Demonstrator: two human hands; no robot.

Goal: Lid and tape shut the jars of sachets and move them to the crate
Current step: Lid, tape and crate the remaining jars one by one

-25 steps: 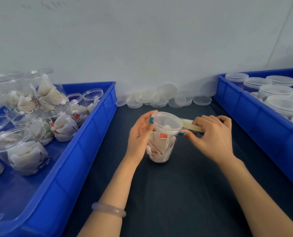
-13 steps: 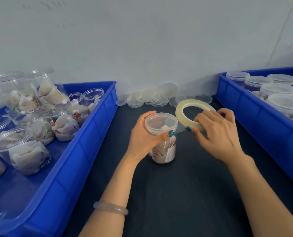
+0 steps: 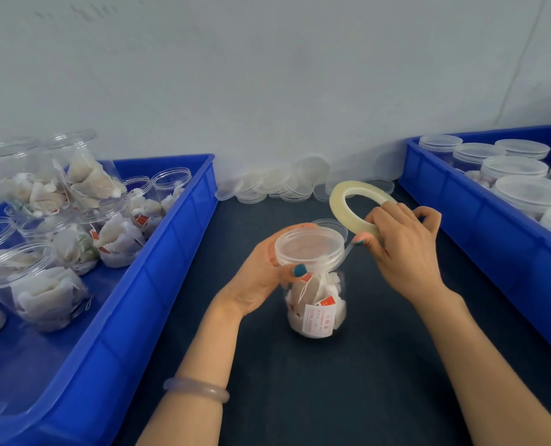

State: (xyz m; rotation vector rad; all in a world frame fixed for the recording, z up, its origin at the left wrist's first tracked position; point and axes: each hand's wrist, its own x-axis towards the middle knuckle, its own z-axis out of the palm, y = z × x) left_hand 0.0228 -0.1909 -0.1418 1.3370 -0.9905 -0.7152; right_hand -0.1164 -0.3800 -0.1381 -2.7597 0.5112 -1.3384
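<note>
Centrally, on a dark desk [image 3: 332, 397], a clear plastic jar [image 3: 316, 304] packed with white sachets is shown standing upright, closed by a translucent lid [image 3: 309, 247]. The lid is gripped at its rim by the left hand [image 3: 258, 278]: the fingers are curled round the far side, and the thumb, its nail painted teal, is pressed against the near edge. A pale bracelet [image 3: 197, 389] is worn on that wrist. Just to the right of the jar, a ring-shaped tape roll [image 3: 340, 201] is held tilted upward by the right hand [image 3: 403, 252], whose fingers are curled round the roll's lower edge. A short strip of clear tape [image 3: 348, 249] is stretched from the roll down to the side of the lid. To the left, a blue left crate [image 3: 139, 300] is filled with open jars [image 3: 39, 284] of sachets, some stacked on others, none capped. To the right, a blue right crate [image 3: 493, 252] is seen holding lidded jars [image 3: 513, 167] set close together. Along the back of the desk, against a pale wall, loose lids [image 3: 277, 185] are scattered in overlapping heaps between the two crates.
</note>
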